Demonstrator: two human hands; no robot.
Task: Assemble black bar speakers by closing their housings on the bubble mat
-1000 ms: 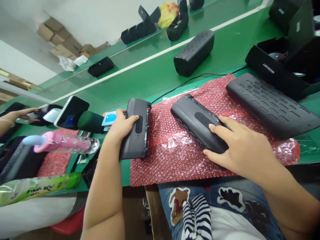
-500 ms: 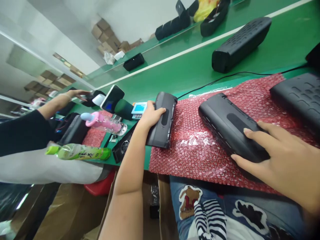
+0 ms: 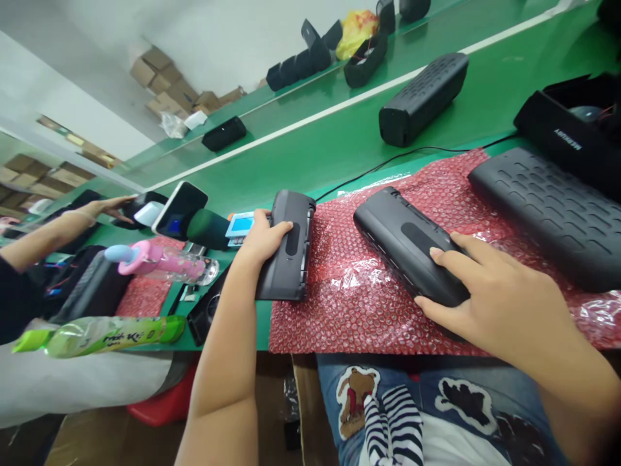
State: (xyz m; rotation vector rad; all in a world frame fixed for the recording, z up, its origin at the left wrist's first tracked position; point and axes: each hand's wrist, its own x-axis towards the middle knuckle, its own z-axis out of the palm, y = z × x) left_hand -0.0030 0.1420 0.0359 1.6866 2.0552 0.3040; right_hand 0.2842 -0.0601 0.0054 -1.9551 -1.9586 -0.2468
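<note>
Two dark casings in head view: left casing [image 3: 279, 278] across left edge of red bubble wrap [image 3: 339, 327]; right casing [image 3: 388, 223] on bubble wrap's middle. Left hand [image 3: 262, 243] clasping left casing, thumb on top face, fingers mostly hidden past outer edge. Right hand [image 3: 499, 285] wrapped round right casing's near end, thumb low on near side, fingers over top. Perforated cover [image 3: 543, 207] at bubble wrap's right side. Casings probably stiff, fairly light, smooth enough to slip; edge tabs [image 3: 308, 249] likely fragile. Best hold: broad long sides, clear of tabs.
</note>
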